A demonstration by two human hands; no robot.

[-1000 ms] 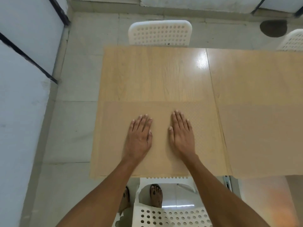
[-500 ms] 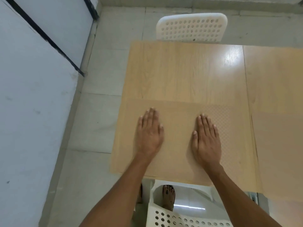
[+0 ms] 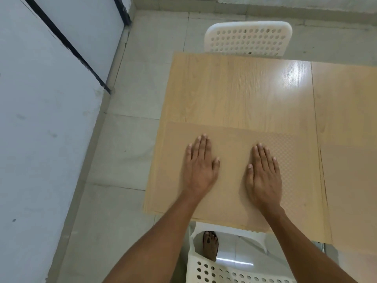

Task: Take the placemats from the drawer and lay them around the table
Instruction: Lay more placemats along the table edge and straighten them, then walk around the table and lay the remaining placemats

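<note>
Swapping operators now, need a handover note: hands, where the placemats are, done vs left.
Left hand: open, flat on the near placemat, fingers straight.
Right hand: open, flat on the same placemat.
That placemat lies on the near half of the table, in front of the near white chair.
A second placemat lies to its right on the adjoining tabletop.
Done: two near-side mats laid.
Left: the spot by the far chair is still bare; any further places are out of view. Drawer not in view.
</note>
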